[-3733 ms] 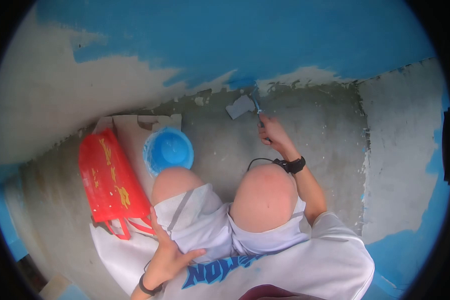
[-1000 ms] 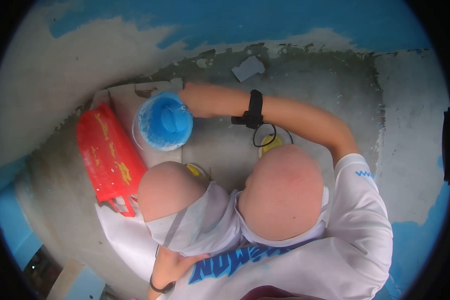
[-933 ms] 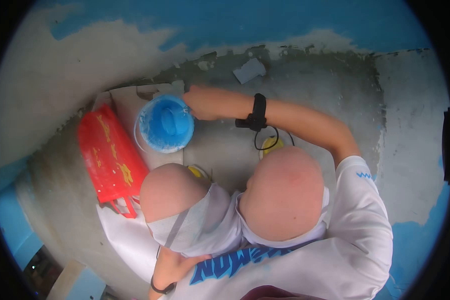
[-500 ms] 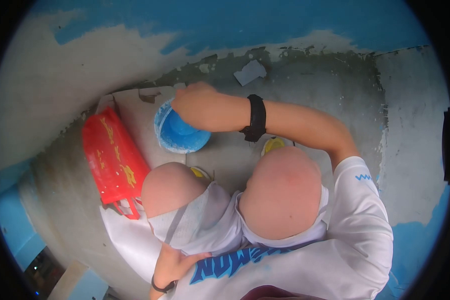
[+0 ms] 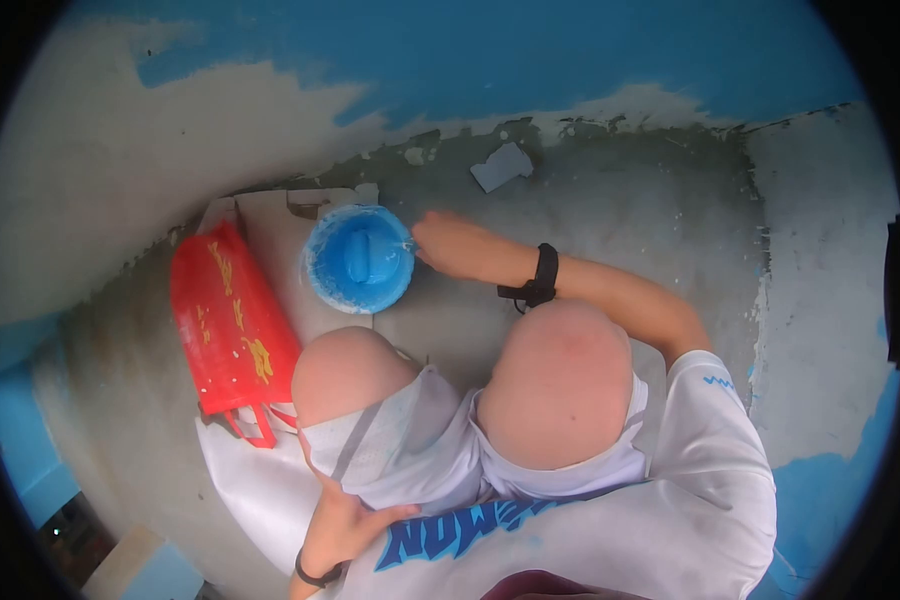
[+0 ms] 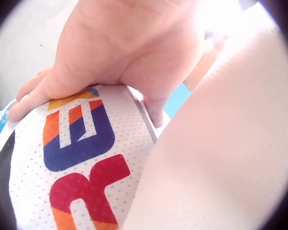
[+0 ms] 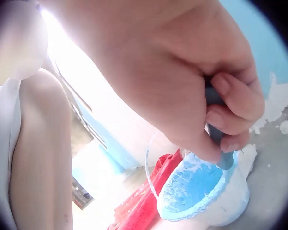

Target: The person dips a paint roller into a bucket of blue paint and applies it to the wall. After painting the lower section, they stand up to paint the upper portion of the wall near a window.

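Observation:
I am squatting on a concrete floor. My right hand (image 5: pixel 438 242) sits at the right rim of a small bucket (image 5: pixel 359 259) of blue paint. In the right wrist view that hand (image 7: pixel 221 127) grips a dark brush handle (image 7: pixel 225 159) just above the bucket's rim (image 7: pixel 182 211); the bristles are hidden. My left hand (image 5: pixel 345 512) rests on my white shorts by the thigh. In the left wrist view its fingers (image 6: pixel 36 96) lie flat on the printed fabric (image 6: pixel 81 158), holding nothing.
A red bag (image 5: pixel 228 325) lies left of the bucket, partly on a cardboard sheet (image 5: pixel 270 250). A grey scrap (image 5: pixel 501 165) lies at the foot of the wall (image 5: pixel 530 60), which is blue above and bare below. My knees (image 5: pixel 560 370) fill the near space.
My right hand was over the bucket half a second ago and has drawn back to its right rim. Earlier it held the brush at the foot of the wall. The left hand has stayed put.

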A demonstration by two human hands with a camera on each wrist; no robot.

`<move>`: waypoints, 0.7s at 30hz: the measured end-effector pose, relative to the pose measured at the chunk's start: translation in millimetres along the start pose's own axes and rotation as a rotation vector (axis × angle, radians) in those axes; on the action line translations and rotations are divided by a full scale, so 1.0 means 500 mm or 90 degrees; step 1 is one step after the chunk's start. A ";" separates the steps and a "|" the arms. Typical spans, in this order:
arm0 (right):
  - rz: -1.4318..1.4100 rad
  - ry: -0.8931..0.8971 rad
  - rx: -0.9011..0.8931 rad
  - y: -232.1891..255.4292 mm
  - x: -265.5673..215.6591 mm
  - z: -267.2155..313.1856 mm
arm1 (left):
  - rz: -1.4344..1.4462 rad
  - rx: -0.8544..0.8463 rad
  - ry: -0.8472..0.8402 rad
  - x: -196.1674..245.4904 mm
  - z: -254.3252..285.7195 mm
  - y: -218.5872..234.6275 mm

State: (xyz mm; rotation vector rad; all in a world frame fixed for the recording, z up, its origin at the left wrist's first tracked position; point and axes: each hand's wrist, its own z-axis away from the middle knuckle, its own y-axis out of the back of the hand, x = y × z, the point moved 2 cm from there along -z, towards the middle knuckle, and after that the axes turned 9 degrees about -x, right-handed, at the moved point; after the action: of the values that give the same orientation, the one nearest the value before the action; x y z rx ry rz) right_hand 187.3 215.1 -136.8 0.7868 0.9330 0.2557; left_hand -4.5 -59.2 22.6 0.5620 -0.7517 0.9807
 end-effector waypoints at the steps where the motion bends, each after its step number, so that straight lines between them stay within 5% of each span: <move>1: 0.000 0.000 0.001 0.002 0.001 0.003 | -0.024 0.008 0.000 -0.001 0.001 0.000; 3: 0.035 -0.022 -0.072 0.011 0.003 0.010 | -0.025 0.031 -0.018 0.016 -0.003 -0.001; 9: 0.077 0.023 0.028 0.051 -0.029 0.041 | 0.075 0.063 -0.055 0.020 -0.008 -0.005; 15: 0.031 0.004 -0.012 0.149 -0.044 0.119 | 0.065 0.059 -0.056 0.006 -0.008 -0.003; 21: 0.000 0.001 0.042 0.113 0.002 0.119 | 0.056 0.029 -0.062 -0.006 -0.017 -0.001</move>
State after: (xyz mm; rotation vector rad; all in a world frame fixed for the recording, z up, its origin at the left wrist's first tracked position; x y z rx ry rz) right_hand 242.4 225.7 -77.0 0.8476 0.9471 0.2270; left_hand -2.5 -55.1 14.9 0.6242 -0.8484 1.0604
